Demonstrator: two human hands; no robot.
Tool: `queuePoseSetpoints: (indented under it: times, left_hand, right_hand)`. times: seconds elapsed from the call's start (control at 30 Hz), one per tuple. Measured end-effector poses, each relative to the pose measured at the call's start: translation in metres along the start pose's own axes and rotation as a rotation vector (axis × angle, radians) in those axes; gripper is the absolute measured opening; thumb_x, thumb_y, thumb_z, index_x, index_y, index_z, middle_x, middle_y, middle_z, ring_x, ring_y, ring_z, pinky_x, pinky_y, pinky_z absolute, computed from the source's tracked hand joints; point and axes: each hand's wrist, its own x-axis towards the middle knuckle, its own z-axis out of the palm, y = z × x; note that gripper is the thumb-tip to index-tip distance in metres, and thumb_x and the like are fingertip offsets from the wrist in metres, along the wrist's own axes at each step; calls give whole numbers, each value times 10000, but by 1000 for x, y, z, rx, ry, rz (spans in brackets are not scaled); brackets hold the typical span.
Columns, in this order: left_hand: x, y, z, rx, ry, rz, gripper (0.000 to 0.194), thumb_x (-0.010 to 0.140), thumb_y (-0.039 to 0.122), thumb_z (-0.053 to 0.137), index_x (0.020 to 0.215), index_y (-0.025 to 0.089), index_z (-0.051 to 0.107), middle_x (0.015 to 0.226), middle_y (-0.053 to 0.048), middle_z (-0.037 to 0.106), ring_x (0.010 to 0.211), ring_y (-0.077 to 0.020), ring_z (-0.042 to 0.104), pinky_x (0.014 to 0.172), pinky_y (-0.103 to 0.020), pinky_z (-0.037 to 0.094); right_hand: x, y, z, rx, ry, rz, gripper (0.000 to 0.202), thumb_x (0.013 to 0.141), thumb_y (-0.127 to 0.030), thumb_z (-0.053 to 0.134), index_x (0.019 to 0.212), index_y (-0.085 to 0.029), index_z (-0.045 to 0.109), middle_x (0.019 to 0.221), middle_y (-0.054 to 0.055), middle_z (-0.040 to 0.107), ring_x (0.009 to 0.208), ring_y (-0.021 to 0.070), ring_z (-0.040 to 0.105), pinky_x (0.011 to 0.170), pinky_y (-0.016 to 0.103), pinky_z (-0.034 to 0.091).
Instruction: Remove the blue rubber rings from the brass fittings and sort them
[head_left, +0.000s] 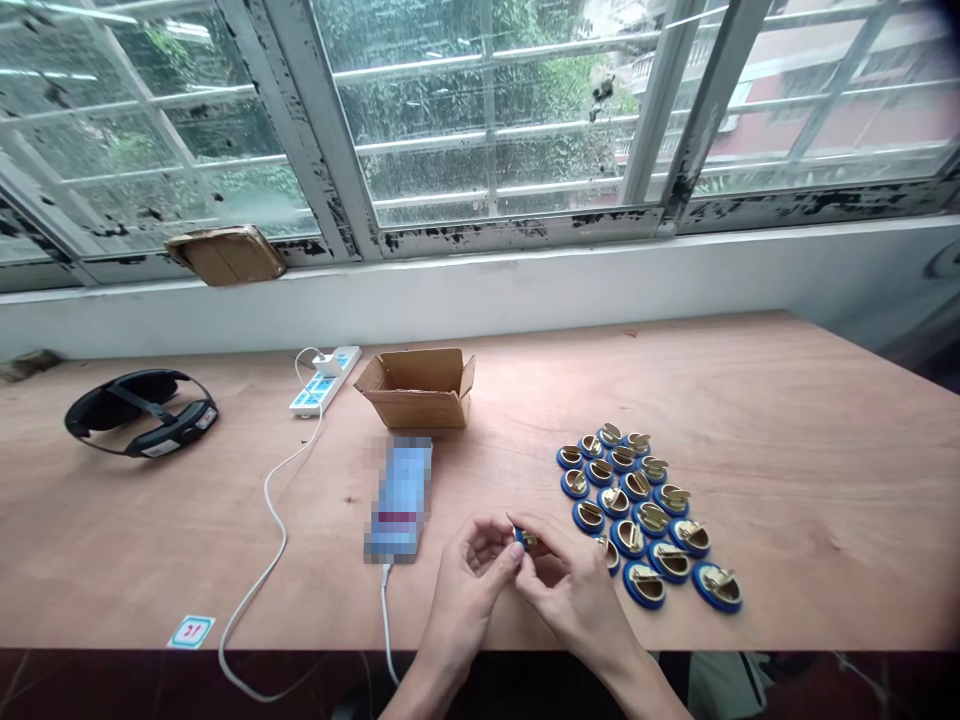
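Observation:
Between my two hands, just above the near part of the table, is a small round badge [521,538] with a blue rim and gold-coloured metal on its back. My left hand [474,580] pinches it with thumb and fingertips from the left. From the right, the fingers of my right hand [570,580] are closed on it too, covering much of it. Several similar blue badges [628,538] lie in loose rows to the right, gold clip-like backs facing up. My right hand partly hides the nearest one on the left of the group.
An open cardboard box [421,408] stands behind a phone [401,495] on a white cable [279,500]. Further left are a power strip [330,380] and a black headset [142,415]. A small label [191,631] sits at the table's front edge. Windows rise behind.

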Motion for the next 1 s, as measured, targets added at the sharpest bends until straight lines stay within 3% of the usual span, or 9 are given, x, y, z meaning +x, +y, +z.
queuePoseSetpoints:
  times: [0.37, 0.7, 1.0]
  left_hand:
    - [-1, 9, 0, -30, -117, -39, 339, 838, 414, 798, 981, 180, 598, 922, -21, 646, 917, -177, 641, 884, -291, 516]
    - [1, 9, -1, -2, -108, -68, 336, 826, 400, 804, 1006, 174, 634, 951, -35, 669, 944, -186, 647, 897, -290, 517]
    - [0, 6, -1, 39, -132, -11, 312, 839, 386, 781, 1000, 181, 610, 972, -46, 677, 956, -201, 669, 915, -326, 548]
  right_hand:
    - [-1, 7, 9, 86, -23, -10, 479, 816, -46, 562, 1237, -235, 688, 1189, 73, 740, 1082, 215, 719, 914, 314, 625]
    - [1, 2, 7, 76, -40, -6, 495, 810, -33, 536, 1243, -231, 672, 1202, 77, 729, 1101, 217, 706, 957, 333, 602]
    - [-1, 6, 7, 26, -43, -44, 535, 805, -21, 519, 1277, -232, 656, 1223, 77, 720, 1124, 220, 698, 978, 337, 590]
